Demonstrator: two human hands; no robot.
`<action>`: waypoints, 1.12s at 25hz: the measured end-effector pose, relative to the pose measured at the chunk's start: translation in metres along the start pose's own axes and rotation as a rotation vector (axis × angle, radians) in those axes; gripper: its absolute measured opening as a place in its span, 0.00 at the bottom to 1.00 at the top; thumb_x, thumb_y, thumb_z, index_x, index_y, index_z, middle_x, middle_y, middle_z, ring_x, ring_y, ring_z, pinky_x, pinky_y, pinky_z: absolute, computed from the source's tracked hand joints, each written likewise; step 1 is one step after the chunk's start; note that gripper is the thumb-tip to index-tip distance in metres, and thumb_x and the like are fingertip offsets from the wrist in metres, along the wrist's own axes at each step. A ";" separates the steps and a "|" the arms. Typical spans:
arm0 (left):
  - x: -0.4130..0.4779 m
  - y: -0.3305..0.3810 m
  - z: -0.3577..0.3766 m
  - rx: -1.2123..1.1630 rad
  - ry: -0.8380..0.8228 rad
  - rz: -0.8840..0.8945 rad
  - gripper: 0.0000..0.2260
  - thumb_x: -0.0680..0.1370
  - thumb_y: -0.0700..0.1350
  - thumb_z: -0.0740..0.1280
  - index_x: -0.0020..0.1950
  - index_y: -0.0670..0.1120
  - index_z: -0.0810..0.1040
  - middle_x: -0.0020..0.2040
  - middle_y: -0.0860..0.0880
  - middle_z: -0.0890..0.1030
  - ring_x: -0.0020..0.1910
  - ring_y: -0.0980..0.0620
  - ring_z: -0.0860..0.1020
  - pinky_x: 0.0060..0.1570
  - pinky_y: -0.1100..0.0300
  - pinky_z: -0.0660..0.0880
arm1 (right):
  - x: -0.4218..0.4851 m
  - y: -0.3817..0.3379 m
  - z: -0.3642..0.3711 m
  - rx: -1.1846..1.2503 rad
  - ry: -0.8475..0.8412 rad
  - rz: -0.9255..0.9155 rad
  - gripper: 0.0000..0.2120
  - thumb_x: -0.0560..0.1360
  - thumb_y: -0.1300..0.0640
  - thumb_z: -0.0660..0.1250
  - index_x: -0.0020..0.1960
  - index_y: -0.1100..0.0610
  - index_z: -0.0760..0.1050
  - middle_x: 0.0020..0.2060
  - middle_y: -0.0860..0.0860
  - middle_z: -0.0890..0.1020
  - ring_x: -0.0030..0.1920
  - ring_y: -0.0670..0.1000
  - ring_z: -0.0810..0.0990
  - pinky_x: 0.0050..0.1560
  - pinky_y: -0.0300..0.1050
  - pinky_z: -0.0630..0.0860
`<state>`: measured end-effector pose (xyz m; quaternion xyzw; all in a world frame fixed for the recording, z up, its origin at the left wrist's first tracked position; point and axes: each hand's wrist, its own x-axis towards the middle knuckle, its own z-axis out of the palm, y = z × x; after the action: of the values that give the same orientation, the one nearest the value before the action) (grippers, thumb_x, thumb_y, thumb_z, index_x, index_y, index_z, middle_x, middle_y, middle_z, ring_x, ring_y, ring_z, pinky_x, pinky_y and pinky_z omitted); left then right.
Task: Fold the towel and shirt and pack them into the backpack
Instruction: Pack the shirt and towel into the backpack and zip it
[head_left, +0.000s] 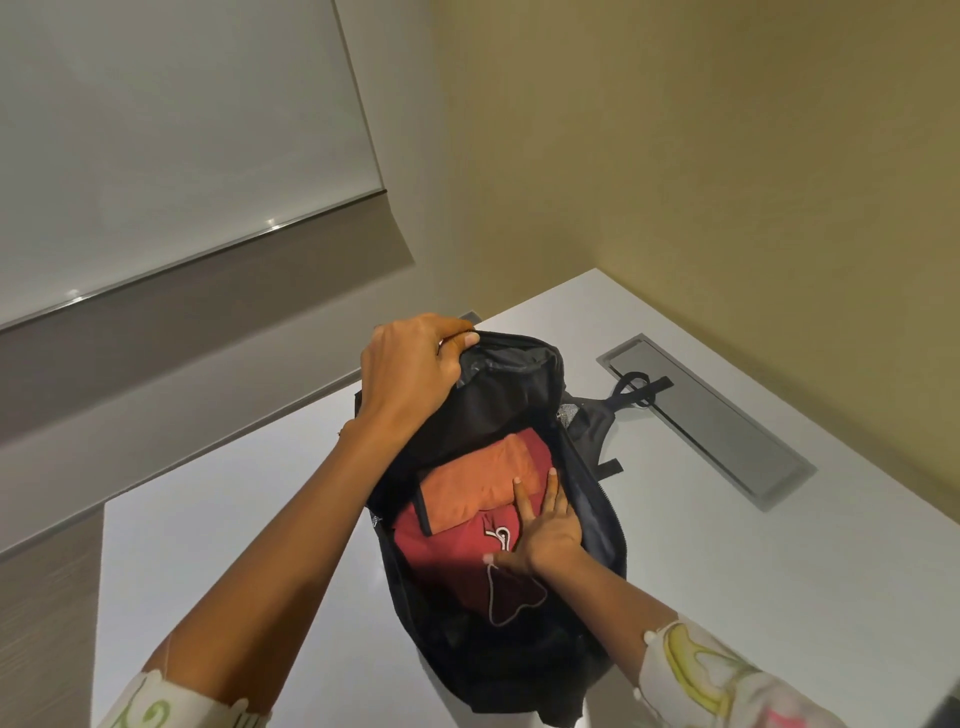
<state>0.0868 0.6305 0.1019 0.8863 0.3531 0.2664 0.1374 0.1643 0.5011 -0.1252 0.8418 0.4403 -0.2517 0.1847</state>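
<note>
Now the black backpack lies open on the white table. The left hand curls round the far edge of its flap and holds it up. The right hand lies with straight fingers on the folded orange towel, which rests on the red shirt inside the main compartment. A grey hatch is set into the table on the right.

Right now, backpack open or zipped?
Open. Left hand holds the backpack flap up; orange towel and red shirt show inside under the right hand.
</note>
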 end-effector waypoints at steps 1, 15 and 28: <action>-0.004 0.002 0.001 0.016 -0.020 -0.003 0.10 0.79 0.52 0.65 0.56 0.54 0.84 0.53 0.52 0.85 0.51 0.47 0.81 0.53 0.53 0.74 | -0.002 0.003 0.002 -0.001 -0.002 -0.003 0.57 0.67 0.20 0.52 0.74 0.51 0.23 0.70 0.65 0.26 0.75 0.63 0.31 0.76 0.57 0.41; -0.024 0.010 -0.001 0.072 -0.111 0.053 0.10 0.79 0.52 0.65 0.57 0.53 0.84 0.53 0.52 0.85 0.52 0.46 0.81 0.52 0.56 0.73 | -0.037 -0.079 0.028 -0.058 0.435 -0.650 0.11 0.69 0.57 0.60 0.40 0.51 0.81 0.47 0.56 0.80 0.47 0.58 0.79 0.43 0.48 0.74; -0.017 0.001 0.009 -0.020 -0.083 0.074 0.09 0.79 0.51 0.67 0.55 0.52 0.85 0.52 0.53 0.85 0.52 0.49 0.81 0.54 0.55 0.74 | -0.006 -0.100 0.040 0.653 0.227 -0.468 0.15 0.72 0.47 0.58 0.48 0.50 0.81 0.53 0.48 0.80 0.58 0.53 0.73 0.61 0.57 0.68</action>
<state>0.0822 0.6172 0.0891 0.9076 0.3115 0.2375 0.1508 0.0680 0.5304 -0.1630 0.7558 0.5343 -0.3190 -0.2038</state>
